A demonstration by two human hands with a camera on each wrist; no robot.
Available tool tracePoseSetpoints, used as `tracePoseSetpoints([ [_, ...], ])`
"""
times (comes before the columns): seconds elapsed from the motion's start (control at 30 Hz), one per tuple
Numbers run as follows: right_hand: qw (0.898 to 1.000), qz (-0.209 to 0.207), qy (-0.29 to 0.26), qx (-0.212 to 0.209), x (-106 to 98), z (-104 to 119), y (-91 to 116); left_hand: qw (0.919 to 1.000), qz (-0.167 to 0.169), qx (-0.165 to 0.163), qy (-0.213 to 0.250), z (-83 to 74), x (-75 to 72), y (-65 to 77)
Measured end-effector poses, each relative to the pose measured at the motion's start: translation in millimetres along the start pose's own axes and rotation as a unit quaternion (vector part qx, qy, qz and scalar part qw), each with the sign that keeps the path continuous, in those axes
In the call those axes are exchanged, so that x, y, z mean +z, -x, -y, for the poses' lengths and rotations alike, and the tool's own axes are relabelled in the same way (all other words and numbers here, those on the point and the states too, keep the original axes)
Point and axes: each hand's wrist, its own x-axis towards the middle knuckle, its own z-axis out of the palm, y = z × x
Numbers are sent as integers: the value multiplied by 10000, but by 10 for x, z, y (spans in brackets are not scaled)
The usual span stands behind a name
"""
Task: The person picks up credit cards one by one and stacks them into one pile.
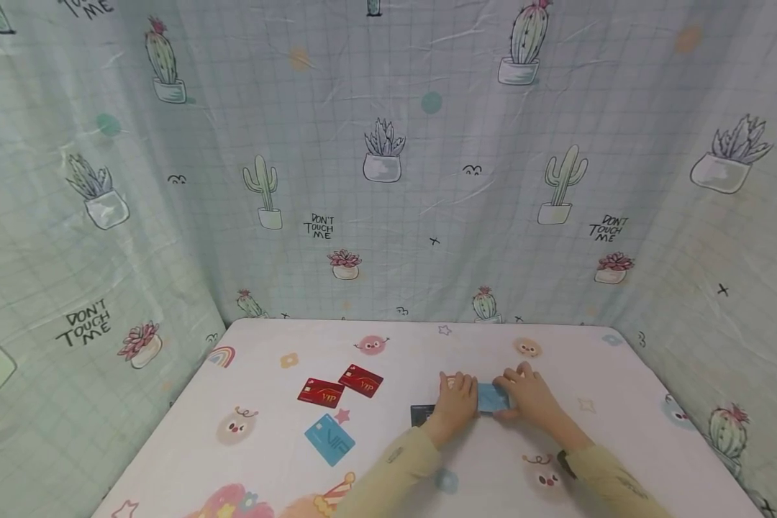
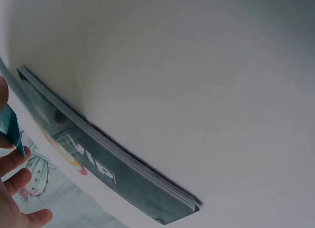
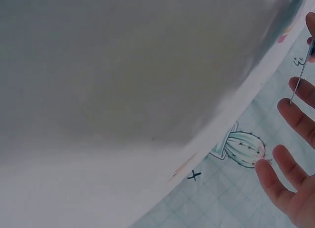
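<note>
Left hand (image 1: 456,404): fingers bent, pinching blue card (image 1: 491,398) | right hand (image 1: 532,397): fingers partly spread, pinching same card | dark card stack (image 1: 421,414): near left hand

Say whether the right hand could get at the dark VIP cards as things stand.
Probably not directly: the left hand is between the right hand and the dark VIP cards, and both hands hold a blue card.
</note>
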Motion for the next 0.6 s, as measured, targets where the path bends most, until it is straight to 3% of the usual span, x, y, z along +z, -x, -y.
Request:
tracePoseSetpoints([
  [0.37,9986,-467,-212,-127,-3,46,42,9977,-638,22,214,93,-43,95],
  [0.6,9976,-519,-447,-100,-39,100,77,9952,-926,79,321,156,-59,176],
])
